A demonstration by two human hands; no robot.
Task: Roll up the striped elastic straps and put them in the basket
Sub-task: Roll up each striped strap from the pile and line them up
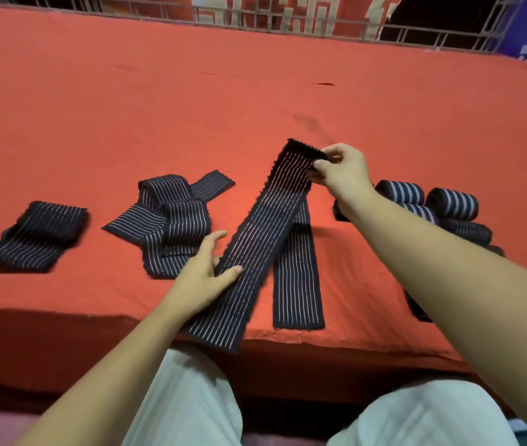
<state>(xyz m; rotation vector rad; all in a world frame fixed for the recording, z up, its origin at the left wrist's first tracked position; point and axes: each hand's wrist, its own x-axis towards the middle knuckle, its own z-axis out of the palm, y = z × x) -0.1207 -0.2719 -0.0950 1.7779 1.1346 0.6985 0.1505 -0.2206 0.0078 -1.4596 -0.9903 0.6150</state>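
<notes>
Striped black elastic strap (265,239) lies stretched diagonally over the red cloth table (159,107) – your right hand (342,172) pinches its far end, raised off the cloth, and your left hand (206,275) grips its edge lower down, thumb on top. Rolled straps (449,204) sit to its right – loose straps (172,220) to its left.

Warm light comes down from overhead, fairly bright and even, and pushes the red tablecloth (101,117) toward orange. The cloth's hanging front edge sits in deep shadow, and the lifted striped strap (255,246) casts a soft shadow to its right. Beyond the metal railing (416,33) the background goes near black. The folded strap (36,236) at far left is smeared with blur, while the middle is sharper. The wide lens bows the railing and stretches the right forearm (465,284) near the frame's edge.
</notes>
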